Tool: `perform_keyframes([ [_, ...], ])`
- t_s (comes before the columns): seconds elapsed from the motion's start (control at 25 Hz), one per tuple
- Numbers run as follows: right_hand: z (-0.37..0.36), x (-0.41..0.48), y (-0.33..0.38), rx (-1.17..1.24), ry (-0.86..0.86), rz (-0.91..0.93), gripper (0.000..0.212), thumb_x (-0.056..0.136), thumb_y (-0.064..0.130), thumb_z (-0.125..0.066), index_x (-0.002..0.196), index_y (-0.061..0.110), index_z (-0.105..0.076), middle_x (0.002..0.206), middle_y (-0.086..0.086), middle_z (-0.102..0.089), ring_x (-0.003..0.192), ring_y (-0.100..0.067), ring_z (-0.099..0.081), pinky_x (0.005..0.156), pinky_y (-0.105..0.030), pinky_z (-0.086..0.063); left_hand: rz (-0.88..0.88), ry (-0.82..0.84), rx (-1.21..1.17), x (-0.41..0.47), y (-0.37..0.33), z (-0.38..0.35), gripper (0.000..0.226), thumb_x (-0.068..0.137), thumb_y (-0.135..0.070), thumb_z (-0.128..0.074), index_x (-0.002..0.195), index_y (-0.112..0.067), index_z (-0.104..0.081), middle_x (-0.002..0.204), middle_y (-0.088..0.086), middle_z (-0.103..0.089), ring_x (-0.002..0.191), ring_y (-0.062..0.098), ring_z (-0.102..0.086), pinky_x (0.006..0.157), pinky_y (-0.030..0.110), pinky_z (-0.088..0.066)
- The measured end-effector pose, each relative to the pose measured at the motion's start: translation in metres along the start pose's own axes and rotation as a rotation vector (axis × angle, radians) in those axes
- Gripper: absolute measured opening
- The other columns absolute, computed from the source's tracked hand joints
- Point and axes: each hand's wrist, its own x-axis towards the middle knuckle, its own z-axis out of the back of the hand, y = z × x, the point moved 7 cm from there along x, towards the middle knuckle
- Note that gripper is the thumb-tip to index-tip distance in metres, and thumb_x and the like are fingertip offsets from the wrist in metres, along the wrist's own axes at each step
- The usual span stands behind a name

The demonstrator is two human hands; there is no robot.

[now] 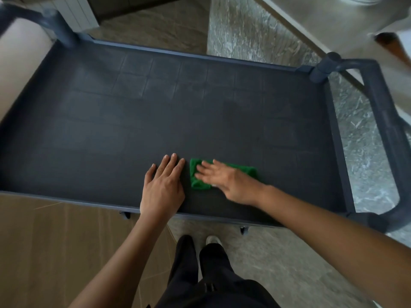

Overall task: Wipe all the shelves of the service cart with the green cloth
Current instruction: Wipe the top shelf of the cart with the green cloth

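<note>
The service cart's dark grey top shelf (155,112) fills the middle of the view, with a raised rim all round. A folded green cloth (196,174) lies on it near the front edge, right of centre. My right hand (224,181) presses flat on the cloth with straight fingers and looks blurred by motion. My left hand (163,185) rests flat on the bare shelf just left of the cloth, fingers straight and together. The cart's lower shelves are hidden under the top one.
The cart's curved handle (387,134) stands at the right end, with corner posts (324,67) at the back. A metal counter edge (311,30) runs along the upper right. A pale surface (20,63) borders the left. My legs and shoes (200,258) stand in front of the cart.
</note>
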Motion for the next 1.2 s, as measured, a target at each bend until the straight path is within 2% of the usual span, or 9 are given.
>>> perform_keyframes([
  [0.16,-0.024,-0.032,0.027,0.001,0.129,0.129,0.053,0.091,-0.011,-0.044,0.139,0.011,-0.042,0.149,-0.005,-0.036,0.143,-0.013,-0.022,0.119,-0.028,-0.008,-0.006,0.0,-0.002,-0.001,0.0,0.001,0.053,0.098,-0.024,-0.034,0.15,-0.024,-0.027,0.158,-0.004,-0.019,0.147,0.01,-0.008,0.119,0.034,-0.007],
  [0.32,-0.014,-0.023,0.016,-0.018,0.14,0.178,0.055,0.087,-0.016,-0.045,0.135,0.01,-0.049,0.146,-0.005,-0.041,0.14,-0.014,-0.027,0.119,-0.03,-0.013,-0.026,0.031,0.016,-0.003,0.001,-0.002,0.054,0.099,-0.024,-0.032,0.152,-0.024,-0.02,0.159,-0.004,-0.012,0.147,0.01,-0.002,0.119,0.033,-0.001],
  [0.48,0.016,0.016,-0.029,-0.082,0.052,0.055,0.067,0.076,-0.025,-0.043,0.135,0.006,-0.048,0.145,-0.01,-0.041,0.14,-0.022,-0.03,0.118,-0.032,-0.013,-0.026,0.03,0.012,-0.002,0.001,-0.002,0.056,0.098,-0.023,-0.035,0.152,-0.024,-0.02,0.159,-0.004,-0.013,0.147,0.012,-0.004,0.119,0.034,-0.002],
  [0.6,0.048,0.053,-0.072,-0.118,-0.04,-0.075,0.061,0.081,-0.023,-0.041,0.137,0.002,-0.044,0.147,-0.015,-0.036,0.141,-0.026,-0.027,0.117,-0.033,-0.011,-0.024,0.021,0.004,-0.002,0.0,-0.002,0.054,0.098,-0.022,-0.036,0.151,-0.023,-0.025,0.158,-0.002,-0.018,0.147,0.013,-0.007,0.12,0.035,-0.005],
  [0.84,0.097,0.106,-0.134,-0.121,-0.249,-0.38,0.059,0.088,-0.018,-0.041,0.143,0.003,-0.035,0.153,-0.012,-0.026,0.144,-0.023,-0.019,0.116,-0.029,-0.005,-0.026,0.014,0.002,-0.001,0.0,-0.003,0.053,0.099,-0.022,-0.037,0.151,-0.023,-0.026,0.158,-0.002,-0.019,0.147,0.013,-0.008,0.12,0.035,-0.005],
  [1.0,0.093,0.103,-0.129,-0.143,-0.24,-0.406,0.06,0.09,-0.015,-0.04,0.145,0.006,-0.031,0.155,-0.011,-0.024,0.145,-0.022,-0.016,0.116,-0.029,-0.004,-0.026,0.012,0.007,-0.001,0.0,-0.003,0.054,0.098,-0.023,-0.035,0.151,-0.023,-0.026,0.158,-0.002,-0.019,0.147,0.014,-0.008,0.12,0.037,-0.007],
  [1.2,0.063,0.063,-0.089,-0.173,-0.26,-0.322,0.063,0.087,-0.018,-0.039,0.144,0.007,-0.033,0.152,-0.01,-0.03,0.143,-0.02,-0.022,0.117,-0.024,-0.005,-0.034,0.012,0.011,-0.002,-0.001,-0.004,0.054,0.098,-0.024,-0.036,0.151,-0.022,-0.027,0.158,-0.001,-0.02,0.147,0.016,-0.01,0.12,0.039,-0.009],
])
